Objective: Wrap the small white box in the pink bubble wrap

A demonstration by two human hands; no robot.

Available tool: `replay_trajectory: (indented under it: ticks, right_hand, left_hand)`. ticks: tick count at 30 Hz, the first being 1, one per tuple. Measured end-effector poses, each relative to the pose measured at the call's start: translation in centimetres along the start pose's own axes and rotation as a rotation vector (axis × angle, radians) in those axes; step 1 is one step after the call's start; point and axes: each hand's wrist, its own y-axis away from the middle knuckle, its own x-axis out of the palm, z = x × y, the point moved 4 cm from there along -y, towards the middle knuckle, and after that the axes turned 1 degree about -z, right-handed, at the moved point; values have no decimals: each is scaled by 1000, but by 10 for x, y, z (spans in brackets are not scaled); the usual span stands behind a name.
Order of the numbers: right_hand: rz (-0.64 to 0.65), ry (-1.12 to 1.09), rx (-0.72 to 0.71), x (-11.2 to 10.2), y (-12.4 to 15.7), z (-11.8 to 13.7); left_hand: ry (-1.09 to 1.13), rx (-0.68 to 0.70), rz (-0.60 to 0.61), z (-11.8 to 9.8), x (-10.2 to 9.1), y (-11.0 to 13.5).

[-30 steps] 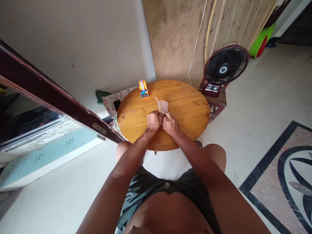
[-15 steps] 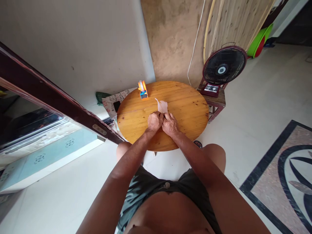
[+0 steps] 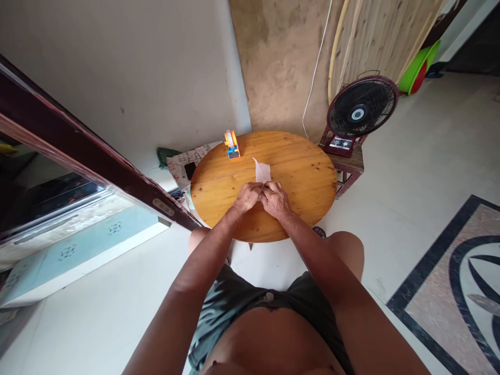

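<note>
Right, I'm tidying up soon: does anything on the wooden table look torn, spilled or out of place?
Only the pale sheet stands out: its far edge is uneven and a thin strip juts from its far left corner, perhaps torn. The left hand and right hand hide its near end. No spill shows.

tape dispenser (image 3: pixel 233 146): on table (image 3: pixel 308 182), behind-left of sheet (image 3: pixel 263 173) | fan (image 3: pixel 358 112): on stool (image 3: pixel 354 160), right of table
</note>
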Motion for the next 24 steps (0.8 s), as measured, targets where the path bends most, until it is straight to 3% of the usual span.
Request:
replay_trajectory:
  ticks: [3,7,12,20,24]
  right_hand:
    - [-5,-11,6,-1,0,0]
    - [-18,-45,23,1,0,-3]
    - [-42,-160,52,3,2,-12]
    - [-33,-397,78,1,-1,-29]
    - [40,-740,273,5,-3,-46]
  left_hand:
    - [167,-43,144,7,0,-3]
    - [251,-40,186,8,4,-3]
    - [31,101,76,-4,8,3]
    - [-314,88,-2,-13,15,17]
    - [-369,151,-45,-10,22,23]
